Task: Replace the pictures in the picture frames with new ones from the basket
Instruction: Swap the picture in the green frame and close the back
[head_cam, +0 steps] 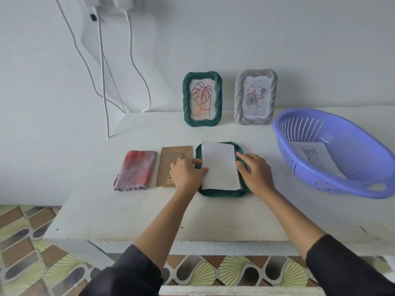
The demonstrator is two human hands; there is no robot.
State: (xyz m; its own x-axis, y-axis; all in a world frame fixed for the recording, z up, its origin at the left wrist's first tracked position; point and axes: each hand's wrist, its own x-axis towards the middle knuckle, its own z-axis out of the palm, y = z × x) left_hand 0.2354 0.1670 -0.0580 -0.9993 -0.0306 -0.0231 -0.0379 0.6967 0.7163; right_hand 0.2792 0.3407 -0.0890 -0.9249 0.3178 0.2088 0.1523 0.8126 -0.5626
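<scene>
Sleeves of dark cloth reach in from the near edge over the white desk. The left hand and the right hand lie on either side of a plain white paper sheet. Their fingers are stretched out and relaxed and grip nothing; the left thumb touches the sheet's left edge. The sheet rests on a dark green twisted-rim picture frame lying flat at mid-desk.

Just left of it lie a brown cardboard backing panel and a folded pink-grey cloth. To the right stands a purple slotted plastic basket holding a pale printed picture.

Farther back, a second green twisted-rim frame with a leaf drawing and a grey twisted-rim frame stand upright against the wall. White cables hang at far left.
</scene>
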